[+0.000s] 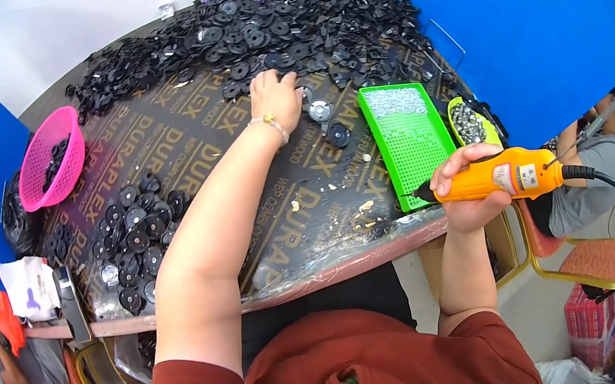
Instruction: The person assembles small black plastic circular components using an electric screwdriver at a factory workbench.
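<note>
My left hand (275,99) reaches far across the table and rests on the edge of a large heap of black round parts (279,32), fingers down among them; whether it grips one is hidden. Just right of it lie a round part with a silver centre (320,111) and a black one (338,135). My right hand (464,185) holds an orange electric screwdriver (514,174) sideways at the table's near right edge, its tip pointing left toward a green screw tray (415,148).
A pink basket (44,168) with black parts stands at the left. Several finished round parts (131,239) lie at the near left. A small yellow-green dish of screws (468,122) sits beside the tray. Blue partitions flank the table. Other people sit at both sides.
</note>
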`<state>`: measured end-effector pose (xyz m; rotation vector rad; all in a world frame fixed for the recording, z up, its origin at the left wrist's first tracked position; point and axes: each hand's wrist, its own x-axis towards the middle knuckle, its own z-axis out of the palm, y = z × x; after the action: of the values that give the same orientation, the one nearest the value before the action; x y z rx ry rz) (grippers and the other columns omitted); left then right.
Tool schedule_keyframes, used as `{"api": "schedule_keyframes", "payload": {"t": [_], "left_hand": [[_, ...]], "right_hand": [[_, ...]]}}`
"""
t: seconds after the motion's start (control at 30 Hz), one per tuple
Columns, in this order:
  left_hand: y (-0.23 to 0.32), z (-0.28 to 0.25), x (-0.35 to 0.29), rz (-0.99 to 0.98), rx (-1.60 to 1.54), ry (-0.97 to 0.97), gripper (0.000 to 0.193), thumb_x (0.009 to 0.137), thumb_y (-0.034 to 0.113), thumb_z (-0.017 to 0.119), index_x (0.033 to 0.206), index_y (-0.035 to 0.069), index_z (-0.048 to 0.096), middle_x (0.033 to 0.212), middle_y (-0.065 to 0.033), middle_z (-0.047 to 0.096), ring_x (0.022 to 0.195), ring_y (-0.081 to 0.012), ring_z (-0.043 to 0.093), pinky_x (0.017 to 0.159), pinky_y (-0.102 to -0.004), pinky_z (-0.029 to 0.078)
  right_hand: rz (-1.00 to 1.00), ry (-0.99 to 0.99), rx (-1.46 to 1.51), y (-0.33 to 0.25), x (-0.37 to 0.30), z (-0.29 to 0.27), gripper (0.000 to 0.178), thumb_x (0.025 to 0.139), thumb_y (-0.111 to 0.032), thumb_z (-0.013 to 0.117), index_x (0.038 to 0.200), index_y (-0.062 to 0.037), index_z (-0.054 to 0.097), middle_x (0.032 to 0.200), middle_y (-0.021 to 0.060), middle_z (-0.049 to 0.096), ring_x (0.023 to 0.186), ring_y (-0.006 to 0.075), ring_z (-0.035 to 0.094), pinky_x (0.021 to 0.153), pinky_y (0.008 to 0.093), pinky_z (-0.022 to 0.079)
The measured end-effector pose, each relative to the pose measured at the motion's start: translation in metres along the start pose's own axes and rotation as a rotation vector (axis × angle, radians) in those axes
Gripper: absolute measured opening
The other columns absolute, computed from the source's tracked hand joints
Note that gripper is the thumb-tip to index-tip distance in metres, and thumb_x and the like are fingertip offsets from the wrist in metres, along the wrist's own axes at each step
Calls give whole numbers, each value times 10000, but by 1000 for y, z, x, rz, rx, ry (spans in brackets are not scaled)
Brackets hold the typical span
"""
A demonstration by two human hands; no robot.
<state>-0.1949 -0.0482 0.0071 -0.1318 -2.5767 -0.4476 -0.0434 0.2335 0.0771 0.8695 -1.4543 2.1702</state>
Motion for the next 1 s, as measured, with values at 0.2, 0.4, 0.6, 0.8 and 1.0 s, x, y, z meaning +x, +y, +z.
{"api": "schedule_keyframes", "payload": {"t": [0.2,0.4,0.6,0.8,1.0], "left_hand": [[-10,19,19,-46,-111,-248,366,750,359,748,1013,110,698,1057,-163,630,1076,-345,544,947,-425,434],[-18,1,9,-212,-508,-111,295,792,152,733,1027,28,606,959,-158,689,936,-290,667,828,-363,518],[8,-72,-20,-403,-1151,-52,261,855,48,639,1108,3,594,993,-79,640,856,-151,627,774,-292,527],[55,-123,-90,-561,-1442,-272,357,882,-9,562,1237,6,525,1057,-82,600,888,-138,619,774,-253,540],[48,-84,-132,-692,-1523,-466,269,888,14,575,1153,38,531,975,-36,611,847,-116,617,766,-257,545]], "right_hand": [[-49,90,-90,-1,22,-46,769,778,-726,583,1138,-53,490,831,118,602,587,159,580,531,299,504],[-11,183,-210,34,67,-79,643,780,-578,711,1049,-25,525,798,96,602,590,153,584,546,255,477],[29,143,-213,61,71,-89,597,830,-535,681,1041,-1,517,773,92,601,578,139,584,545,253,482],[22,125,-240,67,70,-94,612,823,-571,667,1040,-19,520,789,107,598,586,155,583,546,270,495],[-4,132,-243,66,71,-88,596,824,-532,689,1033,-1,518,770,85,600,582,142,581,548,254,484]]}}
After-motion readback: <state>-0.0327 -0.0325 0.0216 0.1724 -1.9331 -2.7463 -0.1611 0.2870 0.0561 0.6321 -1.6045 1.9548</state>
